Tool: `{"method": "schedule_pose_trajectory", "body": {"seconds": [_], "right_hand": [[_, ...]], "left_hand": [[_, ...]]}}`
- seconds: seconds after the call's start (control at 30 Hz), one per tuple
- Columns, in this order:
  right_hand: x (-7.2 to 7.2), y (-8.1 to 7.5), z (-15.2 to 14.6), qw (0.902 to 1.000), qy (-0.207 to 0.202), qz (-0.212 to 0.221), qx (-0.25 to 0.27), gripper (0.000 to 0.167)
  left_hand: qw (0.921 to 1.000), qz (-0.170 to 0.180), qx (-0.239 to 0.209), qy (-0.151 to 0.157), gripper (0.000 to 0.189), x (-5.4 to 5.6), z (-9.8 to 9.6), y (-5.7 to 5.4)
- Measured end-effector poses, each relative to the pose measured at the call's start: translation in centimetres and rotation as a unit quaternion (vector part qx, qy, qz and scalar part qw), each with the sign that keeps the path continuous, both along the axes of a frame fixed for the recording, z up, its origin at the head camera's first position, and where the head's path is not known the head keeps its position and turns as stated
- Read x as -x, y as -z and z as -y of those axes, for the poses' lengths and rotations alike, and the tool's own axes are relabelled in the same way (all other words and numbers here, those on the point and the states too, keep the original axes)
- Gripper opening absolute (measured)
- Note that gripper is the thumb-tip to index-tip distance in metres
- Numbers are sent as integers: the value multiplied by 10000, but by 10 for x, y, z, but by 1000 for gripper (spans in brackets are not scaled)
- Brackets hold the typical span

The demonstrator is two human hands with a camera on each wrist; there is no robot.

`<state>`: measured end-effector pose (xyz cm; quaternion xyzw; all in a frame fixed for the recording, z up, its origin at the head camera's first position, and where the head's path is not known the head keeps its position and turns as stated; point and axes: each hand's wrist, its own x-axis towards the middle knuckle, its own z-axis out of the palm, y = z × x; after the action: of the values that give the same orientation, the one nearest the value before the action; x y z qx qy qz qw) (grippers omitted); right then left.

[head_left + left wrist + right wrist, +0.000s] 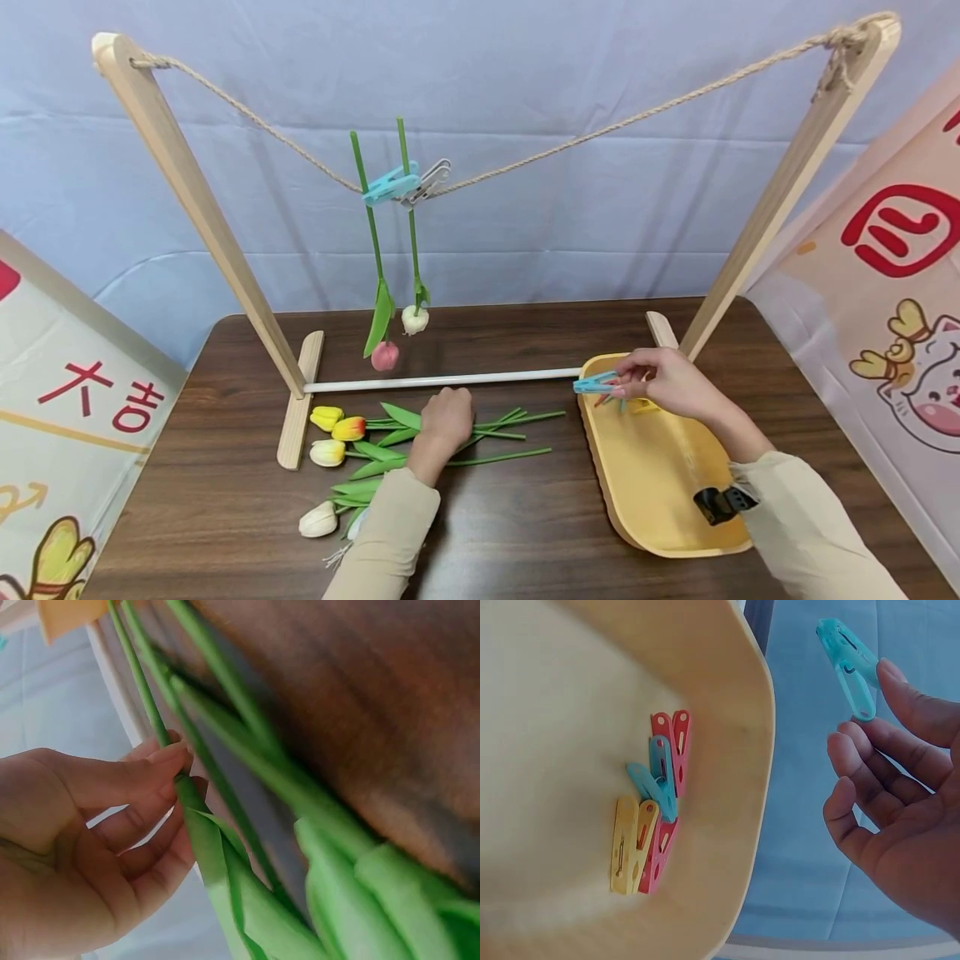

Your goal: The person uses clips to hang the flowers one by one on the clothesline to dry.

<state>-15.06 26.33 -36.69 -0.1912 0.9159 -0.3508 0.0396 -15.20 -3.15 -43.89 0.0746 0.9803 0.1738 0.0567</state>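
Observation:
My left hand (447,421) is among artificial tulips lying on the table, and in the left wrist view it pinches one green tulip stem (139,675) between thumb and fingers. Which blossom belongs to that stem I cannot tell. Yellow (327,417), red-orange (348,429) and white (318,519) tulip heads point left. A blue clothespin (851,667) is pinched by my right hand (667,382) above the far left rim of the yellow basket (611,492). From the rope (600,132) a pink tulip (385,356) and a white flower (415,320) hang upside down, clipped by blue (392,185) and whitish (427,182) clothespins.
Several clothespins, red (681,742), blue (660,780) and yellow (626,844), lie in the basket. Wooden posts (198,208) stand left and right, joined low by a white rod (450,380). The rope sags between their tops.

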Motion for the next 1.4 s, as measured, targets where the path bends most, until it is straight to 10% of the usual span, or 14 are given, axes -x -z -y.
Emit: {"method": "schedule_pose_trajectory", "body": {"seconds": [0.67, 1.07, 1.4], "right_hand": [[3, 0, -10, 9998, 182, -20, -26, 17], [0, 1, -10, 9998, 51, -135, -111, 5], [-3, 0, -13, 9992, -52, -352, -206, 4]], "left_hand": [[9856, -1548, -684, 35, 25, -5, 13, -72], [9396, -2962, -1718, -34, 12, -5, 10, -117], [9153, -3156, -2482, -321, 8, 6, 7, -156]]}}
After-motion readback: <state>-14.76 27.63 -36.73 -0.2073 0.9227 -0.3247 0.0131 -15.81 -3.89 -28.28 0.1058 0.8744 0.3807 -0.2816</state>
